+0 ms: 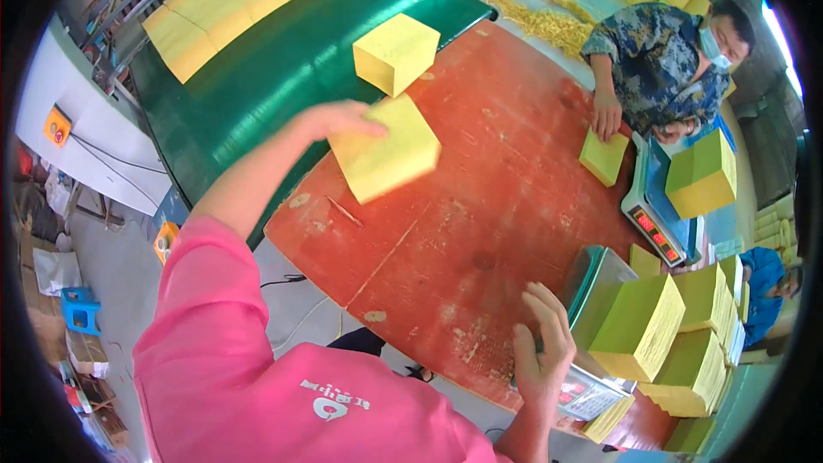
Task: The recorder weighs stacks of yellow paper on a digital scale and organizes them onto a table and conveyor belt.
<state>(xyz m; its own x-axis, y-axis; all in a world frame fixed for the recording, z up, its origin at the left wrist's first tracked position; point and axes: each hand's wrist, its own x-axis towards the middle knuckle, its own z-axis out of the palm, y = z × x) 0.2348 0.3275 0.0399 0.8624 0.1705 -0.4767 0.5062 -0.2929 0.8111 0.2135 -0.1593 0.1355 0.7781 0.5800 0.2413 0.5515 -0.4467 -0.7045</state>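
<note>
My left hand (343, 122) is closed on the near corner of a stack of yellow paper (390, 159), thumb on its top face; both are a little blurred. That stack lies at the left edge of the red table, beside the green conveyor belt. Just beyond it another yellow paper stack (396, 51) rests across the belt's edge. My right hand (544, 347) is open and holds nothing, fingers stretched upward. It is by the near scale (591, 390), which bears a yellow paper stack (636, 326).
The worn red table (480, 206) borders the green belt (257, 111), where a row of yellow blocks (249, 9) lies. Across the table, a person in camouflage (656, 60) touches a small yellow stack (604, 157) beside a digital scale (656, 206). More stacks (690, 377) crowd the right.
</note>
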